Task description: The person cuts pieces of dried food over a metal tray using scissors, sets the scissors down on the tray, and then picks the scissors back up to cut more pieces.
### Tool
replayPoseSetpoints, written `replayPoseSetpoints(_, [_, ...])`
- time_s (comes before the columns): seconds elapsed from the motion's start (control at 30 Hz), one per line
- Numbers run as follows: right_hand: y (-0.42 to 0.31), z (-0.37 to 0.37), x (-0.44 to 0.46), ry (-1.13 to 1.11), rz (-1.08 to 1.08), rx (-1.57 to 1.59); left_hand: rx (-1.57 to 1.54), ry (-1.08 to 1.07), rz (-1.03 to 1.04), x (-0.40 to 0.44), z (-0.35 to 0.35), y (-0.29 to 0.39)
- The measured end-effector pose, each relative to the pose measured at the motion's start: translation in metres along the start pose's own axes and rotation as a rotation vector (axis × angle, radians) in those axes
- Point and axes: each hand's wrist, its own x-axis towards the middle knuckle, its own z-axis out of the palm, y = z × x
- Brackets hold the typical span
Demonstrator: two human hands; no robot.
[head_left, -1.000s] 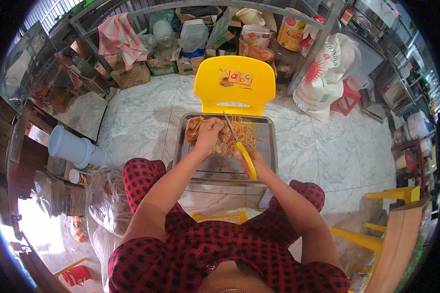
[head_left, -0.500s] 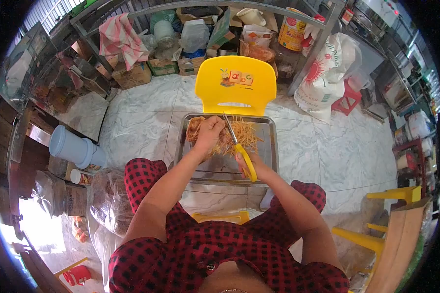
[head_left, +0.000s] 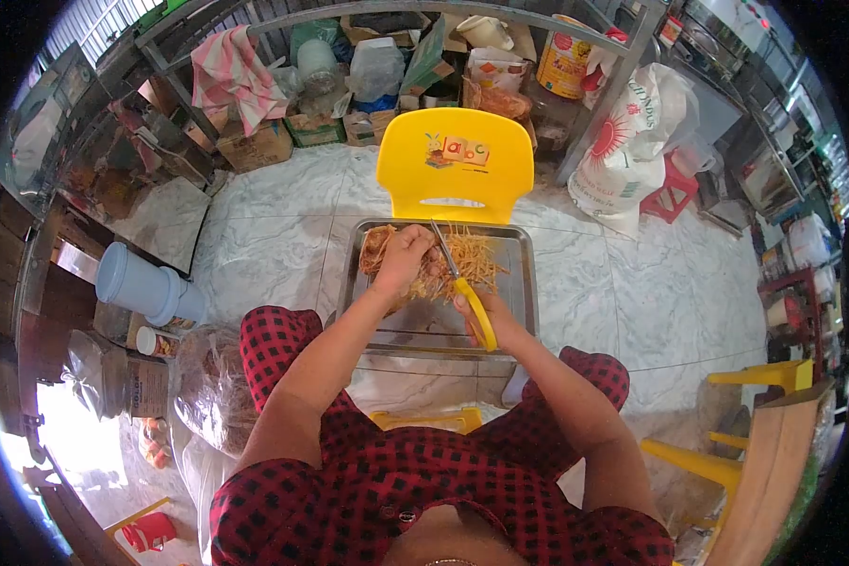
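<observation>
Scissors with yellow handles [head_left: 483, 319] in right-hand [head_left: 506, 326] grip: angle blades clear of left hand [head_left: 407, 255], pinching brown fibrous material [head_left: 472, 264] near rectangular metal tray's [head_left: 525, 283] far edge.

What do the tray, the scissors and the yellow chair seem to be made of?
Tray: probably stainless steel, smooth, with a grey metallic sheen.
Scissors: slim grey blades, likely steel; the handles are glossy, evenly yellow, probably hard plastic.
Yellow chair: looks like moulded plastic, smooth, with rounded edges and a cut-out slot; painted wood seems less likely.
</observation>
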Motion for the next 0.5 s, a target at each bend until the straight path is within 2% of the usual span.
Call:
replayPoseSetpoints(0.07, [-0.004,-0.003,-0.001,-0.002,0.013,-0.063,0.079,0.005,0.042,0.0,0.0,0.001])
replayPoseSetpoints(0.3, [-0.009,-0.005,-0.004,0.02,0.044,-0.03,-0.006,-0.001,0.048,0.002,0.0,0.0])
replayPoseSetpoints(0.4, [-0.002,-0.004,-0.001,0.006,-0.026,-0.091,-0.045,0.012,0.067,0.001,-0.002,-0.001])
replayPoseSetpoints(0.5, [0.0,-0.003,-0.001,-0.065,-0.018,0.007,-0.025,-0.002,0.047,0.001,0.0,0.001])
